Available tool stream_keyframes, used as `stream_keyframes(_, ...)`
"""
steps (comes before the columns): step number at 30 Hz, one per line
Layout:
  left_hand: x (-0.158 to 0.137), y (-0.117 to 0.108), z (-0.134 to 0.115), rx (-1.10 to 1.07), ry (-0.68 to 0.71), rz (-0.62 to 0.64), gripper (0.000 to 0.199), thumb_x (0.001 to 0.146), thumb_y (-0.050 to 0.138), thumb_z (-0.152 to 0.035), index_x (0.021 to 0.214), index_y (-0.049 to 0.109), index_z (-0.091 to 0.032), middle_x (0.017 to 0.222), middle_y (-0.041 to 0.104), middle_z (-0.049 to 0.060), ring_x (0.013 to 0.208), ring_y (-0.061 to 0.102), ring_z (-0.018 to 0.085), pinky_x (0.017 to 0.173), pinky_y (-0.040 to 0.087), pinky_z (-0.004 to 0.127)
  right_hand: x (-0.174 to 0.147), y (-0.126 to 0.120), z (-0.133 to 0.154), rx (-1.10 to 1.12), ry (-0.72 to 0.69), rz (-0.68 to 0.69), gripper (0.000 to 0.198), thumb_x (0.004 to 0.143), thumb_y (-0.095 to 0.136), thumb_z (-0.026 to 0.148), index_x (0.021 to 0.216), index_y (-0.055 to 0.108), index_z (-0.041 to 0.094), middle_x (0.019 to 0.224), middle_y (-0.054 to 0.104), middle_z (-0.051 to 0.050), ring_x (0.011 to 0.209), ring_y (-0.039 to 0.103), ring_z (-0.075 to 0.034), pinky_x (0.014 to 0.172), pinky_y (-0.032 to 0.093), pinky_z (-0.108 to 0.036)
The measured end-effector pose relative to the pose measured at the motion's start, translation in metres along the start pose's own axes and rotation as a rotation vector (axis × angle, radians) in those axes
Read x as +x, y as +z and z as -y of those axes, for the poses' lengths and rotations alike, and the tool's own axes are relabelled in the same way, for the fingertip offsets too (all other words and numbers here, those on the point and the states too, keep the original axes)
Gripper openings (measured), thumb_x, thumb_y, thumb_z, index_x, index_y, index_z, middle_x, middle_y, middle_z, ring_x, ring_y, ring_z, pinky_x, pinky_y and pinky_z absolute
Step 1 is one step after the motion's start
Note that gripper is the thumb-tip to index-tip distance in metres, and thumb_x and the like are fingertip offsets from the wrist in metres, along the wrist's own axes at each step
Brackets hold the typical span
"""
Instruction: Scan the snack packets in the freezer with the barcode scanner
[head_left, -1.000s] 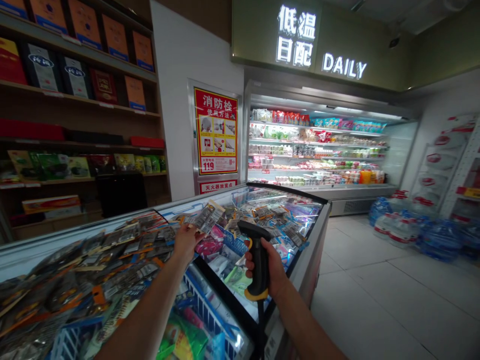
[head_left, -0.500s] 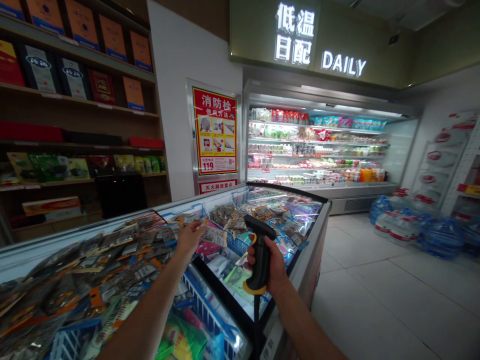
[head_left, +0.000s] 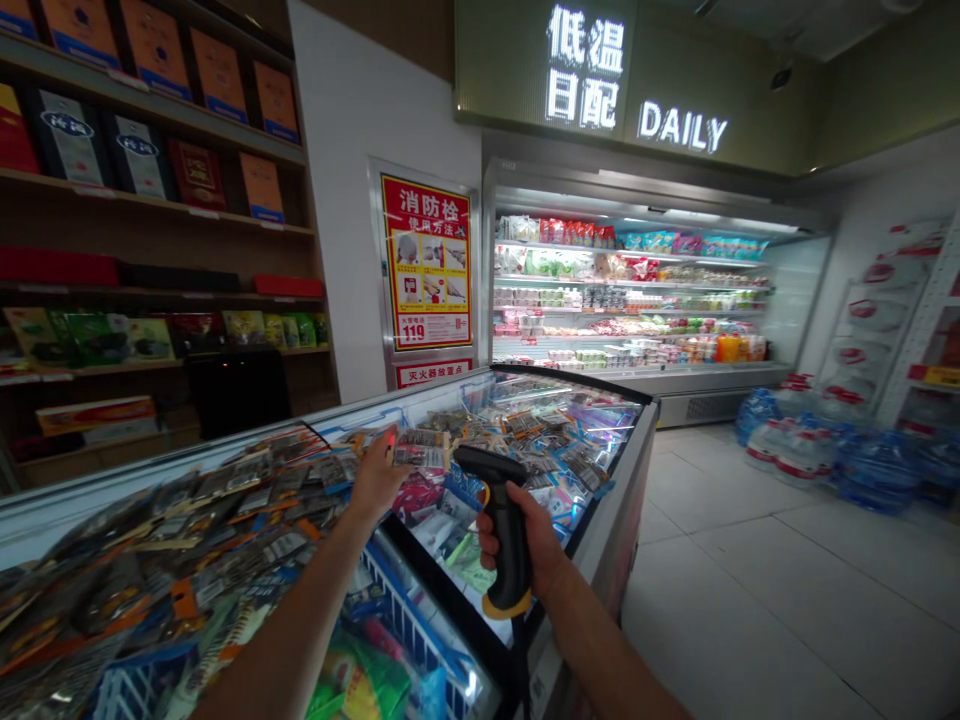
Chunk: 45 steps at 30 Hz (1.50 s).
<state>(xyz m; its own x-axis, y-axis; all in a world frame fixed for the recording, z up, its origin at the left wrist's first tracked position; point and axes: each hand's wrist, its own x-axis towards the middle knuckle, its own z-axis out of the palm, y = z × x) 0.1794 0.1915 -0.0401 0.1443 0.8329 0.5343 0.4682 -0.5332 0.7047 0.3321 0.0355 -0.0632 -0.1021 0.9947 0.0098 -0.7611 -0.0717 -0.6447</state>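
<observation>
My right hand (head_left: 541,535) is wrapped round the handle of a black and yellow barcode scanner (head_left: 510,545), whose head points left. In my left hand (head_left: 379,478) is a small flat snack packet (head_left: 424,449) with its printed label side showing, held in front of the scanner head. A red glow shows near the left fingertips. Beneath both hands is a chest freezer (head_left: 637,450), its glass top strewn with many similar flat packets (head_left: 247,510). Below the glass lie blue baskets (head_left: 409,610) and colourful bags.
Shelves of boxes (head_left: 217,75) and pouches stand at the left. A lit chilled display case (head_left: 630,375) is at the back, beside a red fire-hydrant sign (head_left: 427,262). Large water bottles (head_left: 877,475) stand on the tiled floor (head_left: 735,590) at the right.
The scanner has moved left, closer to my left hand. My left hand has turned, bringing the packet up in front of the scanner, and a red glow now shows at its fingertips.
</observation>
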Motion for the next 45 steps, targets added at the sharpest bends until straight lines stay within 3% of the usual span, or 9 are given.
stream_keyframes(4, 0.000, 0.002, 0.002, 0.098, 0.099, -0.030, 0.056, 0.062, 0.054, -0.012, 0.118, 0.045, -0.016, 0.121, 0.051, 0.008, 0.113, 0.045, 0.022, 0.097, 0.034, 0.034, 0.000, -0.001, 0.001, 0.014, -0.018, -0.011, 0.032, 0.074, 0.046, 0.045, 0.079, 0.054, 0.014, 0.054, 0.052, 0.001, 0.041, 0.045, -0.008, 0.039, 0.034, -0.021)
stream_keyframes(12, 0.002, 0.007, 0.005, 0.183, 0.210, -0.014, 0.059, 0.063, 0.053, -0.012, 0.121, 0.041, -0.016, 0.126, 0.046, 0.009, 0.119, 0.039, 0.023, 0.101, 0.028, 0.036, -0.002, 0.001, 0.001, 0.058, 0.013, 0.048, 0.037, 0.072, 0.049, 0.046, 0.090, 0.055, 0.013, 0.056, 0.052, 0.001, 0.043, 0.046, -0.009, 0.040, 0.035, -0.021)
stream_keyframes(19, 0.000, 0.002, 0.005, 0.125, 0.001, -0.015, 0.054, 0.062, 0.059, -0.016, 0.114, 0.048, -0.013, 0.117, 0.053, 0.012, 0.109, 0.048, 0.027, 0.092, 0.038, 0.039, 0.002, -0.006, 0.013, 0.097, -0.197, -0.137, 0.030, 0.071, 0.052, 0.042, 0.085, 0.054, 0.016, 0.054, 0.053, 0.002, 0.042, 0.046, -0.009, 0.040, 0.037, -0.021)
stream_keyframes(24, 0.008, 0.009, -0.006, 0.158, -0.035, 0.016, 0.047, 0.063, 0.059, -0.017, 0.109, 0.051, -0.007, 0.115, 0.055, 0.015, 0.108, 0.049, 0.026, 0.092, 0.037, 0.035, 0.006, -0.025, 0.035, 0.069, -0.358, -0.253, 0.027, 0.067, 0.056, 0.039, 0.082, 0.053, 0.017, 0.053, 0.052, 0.003, 0.042, 0.046, -0.009, 0.038, 0.037, -0.020)
stream_keyframes(29, 0.017, 0.035, -0.029, 0.166, -0.102, -0.044, 0.046, 0.065, 0.058, -0.017, 0.109, 0.049, -0.005, 0.112, 0.056, 0.018, 0.108, 0.049, 0.026, 0.091, 0.036, 0.036, 0.002, -0.042, 0.050, 0.030, -0.418, -0.313, 0.025, 0.066, 0.057, 0.038, 0.080, 0.053, 0.018, 0.051, 0.052, 0.004, 0.041, 0.046, -0.009, 0.037, 0.037, -0.020)
stream_keyframes(33, 0.019, 0.066, -0.032, 0.116, -0.137, -0.078, 0.037, 0.066, 0.052, -0.013, 0.103, 0.051, -0.010, 0.110, 0.057, 0.016, 0.105, 0.051, 0.026, 0.087, 0.039, 0.036, -0.001, -0.041, 0.049, -0.027, -0.393, -0.334, 0.025, 0.065, 0.057, 0.037, 0.081, 0.053, 0.018, 0.050, 0.053, 0.004, 0.040, 0.047, -0.009, 0.036, 0.037, -0.020)
stream_keyframes(40, 0.009, 0.104, -0.025, 0.020, -0.139, 0.183, 0.032, 0.063, 0.049, -0.004, 0.093, 0.058, -0.011, 0.095, 0.065, 0.013, 0.088, 0.060, 0.024, 0.074, 0.044, 0.032, 0.001, -0.038, 0.042, -0.044, -0.325, -0.242, 0.032, 0.063, 0.059, 0.040, 0.085, 0.055, 0.017, 0.052, 0.055, 0.003, 0.040, 0.048, -0.010, 0.037, 0.036, -0.020)
stream_keyframes(45, 0.004, 0.092, -0.023, 0.079, -0.058, 0.242, 0.046, 0.068, 0.047, -0.005, 0.113, 0.050, -0.011, 0.108, 0.061, 0.014, 0.096, 0.058, 0.021, 0.079, 0.042, 0.029, 0.004, -0.038, 0.040, -0.093, -0.331, -0.236, 0.032, 0.063, 0.058, 0.040, 0.085, 0.054, 0.016, 0.052, 0.055, 0.002, 0.039, 0.047, -0.010, 0.036, 0.036, -0.020)
